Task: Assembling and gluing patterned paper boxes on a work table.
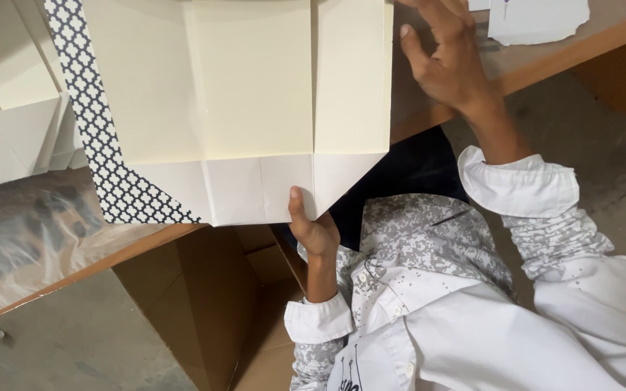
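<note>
1. A flat cream card sheet (255, 108), creased into panels and edged with a dark patterned border (88, 108), is spread on the wooden table (545, 61); its near edge overhangs the table edge.
2. The near flap is pinched by the left hand (313, 224), thumb on top and fingers hidden beneath.
3. The right hand (447, 58) is held with fingers spread and loose at the sheet's right edge; nothing is gripped, and contact with the sheet cannot be told.
4. The step is judged to be folding along the creases; a steady lift of the near flap seems called for.
5. At the far left, pale folded boxes (9, 123) are stacked; their contents cannot be seen.
6. Under the table, a brown carton (211, 304) stands open, apparently empty.
</note>
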